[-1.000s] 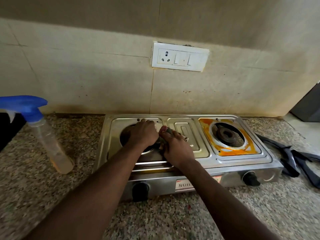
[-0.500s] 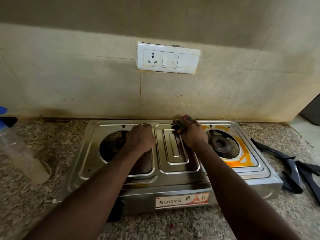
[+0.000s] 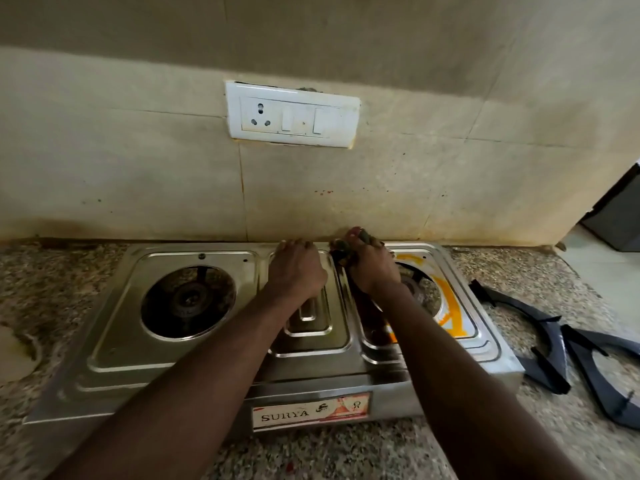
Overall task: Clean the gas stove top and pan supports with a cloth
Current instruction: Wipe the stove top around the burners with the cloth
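My right hand [image 3: 372,268] is bunched around one dark cloth [image 3: 341,253], pinching it against the back rim of the stove [image 3: 114,344], just left of the right burner [image 3: 420,292]; my left hand [image 3: 297,268] lies palm-down with fingers curled over the raised middle panel, gripping nothing that I can see; the two hands sit just beside each other, apart. I count one stove, its long axis running left to right along the wall, its front label facing me; two burners, the left burner [image 3: 188,301] bare and dark, the right ringed by orange stain; two dark supports [image 3: 585,355] lying off the stove on the counter [image 3: 346,452] to its right, touching or overlapping, I cannot tell which; one white socket plate [image 3: 292,114] on the wall above. The cloth is crumpled, so I can give it no clear axis.
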